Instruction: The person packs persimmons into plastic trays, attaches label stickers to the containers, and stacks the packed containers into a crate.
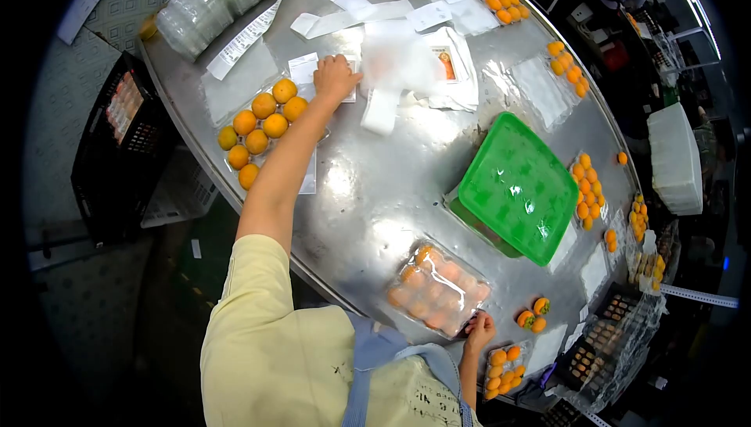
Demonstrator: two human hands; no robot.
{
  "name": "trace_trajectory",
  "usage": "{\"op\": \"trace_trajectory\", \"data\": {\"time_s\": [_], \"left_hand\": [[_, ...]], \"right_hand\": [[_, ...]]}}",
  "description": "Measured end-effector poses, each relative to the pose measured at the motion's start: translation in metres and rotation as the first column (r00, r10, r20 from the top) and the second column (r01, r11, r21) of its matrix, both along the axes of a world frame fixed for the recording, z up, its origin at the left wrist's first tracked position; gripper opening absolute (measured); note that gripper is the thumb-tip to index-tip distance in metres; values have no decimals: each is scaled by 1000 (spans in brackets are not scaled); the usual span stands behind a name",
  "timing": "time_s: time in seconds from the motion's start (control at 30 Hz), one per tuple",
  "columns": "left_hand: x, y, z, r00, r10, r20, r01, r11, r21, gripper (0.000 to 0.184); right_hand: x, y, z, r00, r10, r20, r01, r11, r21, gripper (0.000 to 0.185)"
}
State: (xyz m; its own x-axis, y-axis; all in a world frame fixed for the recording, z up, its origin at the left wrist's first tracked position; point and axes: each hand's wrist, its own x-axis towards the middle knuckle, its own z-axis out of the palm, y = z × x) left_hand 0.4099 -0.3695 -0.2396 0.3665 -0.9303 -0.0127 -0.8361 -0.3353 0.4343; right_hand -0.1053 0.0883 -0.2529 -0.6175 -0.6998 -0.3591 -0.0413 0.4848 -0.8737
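Note:
My left hand [335,80] is stretched out to the far left part of the metal table. Its fingers are bent down onto a small printed label [350,92] among white papers. Below that hand, partly covered by my forearm, lies an uncovered clear tray of orange persimmons [264,122]. Close to my body, my right hand [479,331] grips the lower right corner of a fruit pack [438,289], a clear tray of orange fruit under shiny film. The pack rests on the table; the fingertips are small here.
A green-lidded container [519,186] stands right of centre. Loose persimmons [533,316] and a fruit tray [504,370] lie near the right hand. Stacked clear trays [207,16] are at the back left. A black crate [117,145] stands beside the table's left edge.

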Motion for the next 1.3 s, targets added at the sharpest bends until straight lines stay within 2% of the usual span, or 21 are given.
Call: {"op": "trace_trajectory", "data": {"time_s": [0.1,0.23,0.27,0.37,0.4,0.53,0.63,0.67,0.73,0.8,0.9,0.97,1.0,1.07,1.17,1.23,1.27,1.3], "left_hand": [[8,2,-5,989,7,148,8,995,-94,70],[20,-8,23,989,-103,105,77,971,228,84],[17,-7,23,984,-51,169,21,984,177,76],[31,-17,18,998,-64,21,58,972,227,56],[35,-19,14,998,-60,-5,59,979,194,40],[49,-16,26,986,-45,-161,33,997,-75,39],[46,2,63,846,86,-527,-222,954,-202,43],[42,9,77,809,119,-575,-315,915,-254,42],[40,27,95,608,4,-794,-362,891,-273,38],[28,54,116,382,-122,-916,-372,887,-274,28],[-3,103,134,226,-178,-958,-299,923,-242,27],[-30,133,135,136,-201,-970,-203,953,-226,27],[-47,148,134,84,-206,-975,-147,965,-216,27],[-85,179,132,93,-181,-979,9,983,-181,25],[-136,219,141,100,-226,-969,258,946,-194,23],[-164,241,146,126,-259,-958,407,894,-189,22],[-176,250,147,156,-269,-951,468,868,-169,22],[-186,258,147,186,-281,-942,522,840,-147,22]], "right_hand": [[-2,2,-4,1000,1,12,0,1000,-21,19],[-1,3,-4,1000,-17,-4,17,1000,-22,20],[2,0,-1,1000,-23,-11,23,1000,-14,20],[3,0,0,1000,-26,-17,26,1000,-10,21],[2,1,-1,1000,-23,-17,22,1000,-12,21],[3,1,-1,1000,-16,-24,16,1000,-24,22],[-2,3,-8,1000,-14,-12,14,999,-45,22],[-6,5,-14,1000,-14,-7,13,999,-52,21],[-6,5,-11,998,-48,39,51,996,-79,20],[1,-5,8,985,-119,122,133,985,-113,18],[-9,-18,16,970,-235,60,241,901,-362,16],[6,-44,53,984,-174,45,177,893,-414,19],[15,-57,72,995,-76,59,94,895,-435,17],[38,-79,105,992,117,53,-80,885,-460,17],[79,-103,153,903,426,55,-356,814,-459,26],[102,-113,173,845,534,25,-458,748,-481,33],[113,-115,183,830,552,86,-451,753,-479,36],[117,-114,182,810,584,58,-506,746,-433,36]]}}
